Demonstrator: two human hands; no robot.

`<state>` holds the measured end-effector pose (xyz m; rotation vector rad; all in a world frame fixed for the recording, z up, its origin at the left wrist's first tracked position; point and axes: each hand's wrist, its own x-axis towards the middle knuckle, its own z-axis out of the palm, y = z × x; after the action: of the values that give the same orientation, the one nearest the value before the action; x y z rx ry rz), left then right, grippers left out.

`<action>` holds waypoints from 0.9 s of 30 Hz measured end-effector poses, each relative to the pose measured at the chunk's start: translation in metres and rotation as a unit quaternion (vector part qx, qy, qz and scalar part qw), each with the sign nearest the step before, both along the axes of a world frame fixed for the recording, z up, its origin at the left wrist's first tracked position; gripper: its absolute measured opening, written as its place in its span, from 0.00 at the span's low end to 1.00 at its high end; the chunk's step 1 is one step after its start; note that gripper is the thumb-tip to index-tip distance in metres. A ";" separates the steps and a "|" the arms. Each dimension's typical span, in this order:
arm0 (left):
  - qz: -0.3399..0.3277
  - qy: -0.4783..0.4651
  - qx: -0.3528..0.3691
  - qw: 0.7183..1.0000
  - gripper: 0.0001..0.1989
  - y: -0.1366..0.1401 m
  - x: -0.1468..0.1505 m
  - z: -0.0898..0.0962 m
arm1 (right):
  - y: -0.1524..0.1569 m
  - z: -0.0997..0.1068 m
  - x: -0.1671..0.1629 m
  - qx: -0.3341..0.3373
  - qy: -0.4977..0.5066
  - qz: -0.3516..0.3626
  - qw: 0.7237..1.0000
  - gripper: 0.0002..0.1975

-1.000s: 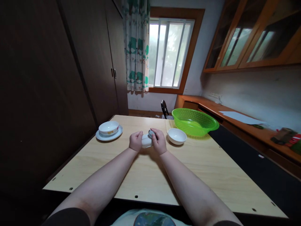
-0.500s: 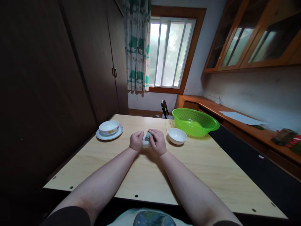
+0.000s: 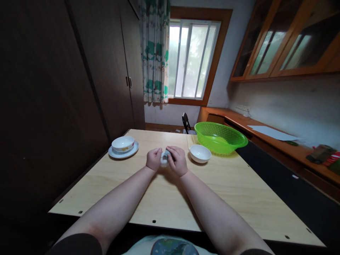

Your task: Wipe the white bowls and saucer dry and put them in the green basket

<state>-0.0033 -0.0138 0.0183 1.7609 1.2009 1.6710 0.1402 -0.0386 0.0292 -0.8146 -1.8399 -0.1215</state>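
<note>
My left hand (image 3: 153, 159) is closed on the edge of a small white bowl (image 3: 164, 163), mostly hidden between the two hands above the table. In the fingers of my right hand (image 3: 177, 161) is a bunched grey-blue cloth (image 3: 166, 153), pressed against the bowl. To the right of that hand stands another white bowl (image 3: 200, 154), upright and apart from it. At the left, a white bowl with a coloured pattern (image 3: 123, 144) sits on a pale plate (image 3: 113, 154).
A big green plastic basket (image 3: 221, 140) stands at the table's far right corner, with thin light-coloured sticks (image 3: 189, 141) beside it. The wooden table (image 3: 170, 202) has its front edge near my body. A dark wardrobe (image 3: 106, 71) rises at the left. Behind the table is a chair (image 3: 186, 122).
My right hand and the cloth have shifted very slightly to the left on the white bowl. The left hand has hardly moved, and the other dishes stand where they were.
</note>
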 end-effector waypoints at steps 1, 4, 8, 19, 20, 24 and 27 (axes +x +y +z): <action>0.001 0.002 0.001 1.000 0.20 0.000 0.000 0.000 | 0.000 0.000 0.000 -0.003 0.001 -0.001 1.000 0.15; 0.007 0.010 0.000 1.000 0.20 -0.002 0.001 0.002 | 0.002 -0.001 0.001 -0.017 0.024 -0.002 1.000 0.15; 0.015 0.004 -0.008 1.000 0.20 -0.002 0.001 0.003 | 0.009 -0.005 0.003 -0.037 0.075 0.004 0.996 0.15; -0.003 0.031 -0.004 1.000 0.21 -0.002 0.001 0.001 | 0.000 -0.001 -0.001 -0.031 0.006 -0.011 0.999 0.14; -0.003 0.035 -0.004 0.999 0.21 -0.002 0.001 0.001 | -0.001 0.000 -0.001 -0.027 -0.003 -0.013 1.000 0.14; -0.002 0.043 -0.003 0.999 0.21 -0.002 0.001 0.001 | 0.000 0.001 -0.001 -0.028 0.001 -0.010 1.000 0.14; 0.000 0.041 -0.005 0.999 0.21 -0.001 0.001 0.001 | 0.004 -0.001 0.001 -0.039 0.023 -0.008 0.999 0.14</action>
<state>-0.0022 -0.0153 0.0189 1.8397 1.2432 1.6045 0.1410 -0.0350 0.0278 -0.8793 -1.8051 -0.0412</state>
